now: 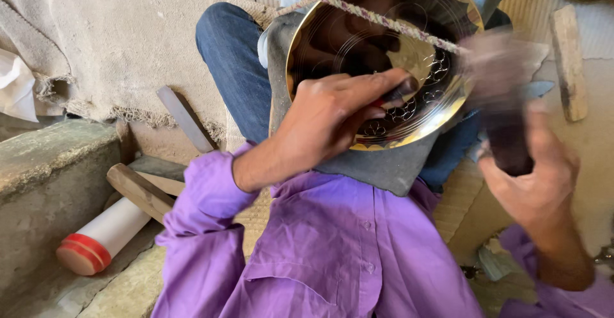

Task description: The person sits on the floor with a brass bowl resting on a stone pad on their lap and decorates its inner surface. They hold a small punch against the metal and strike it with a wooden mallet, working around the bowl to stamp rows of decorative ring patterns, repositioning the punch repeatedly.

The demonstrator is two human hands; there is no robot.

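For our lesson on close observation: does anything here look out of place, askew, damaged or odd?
Nothing looks damaged or spilled. The brass plate is tilted on the lap, tied by a cord. The left hand holds a tool to it. The right hand grips a blurred dark object.

Crowded lap, little room around the brass plate (384, 55)

A braided cord (384, 20) crosses the plate's upper face; the left hand (332, 116) covers its lower left, the blurred mallet (505, 94) in the right hand (537, 177) blocks its right edge. To the left, a wooden handle (137, 190), white cylinder (105, 235) and stone block (51, 183) crowd the floor
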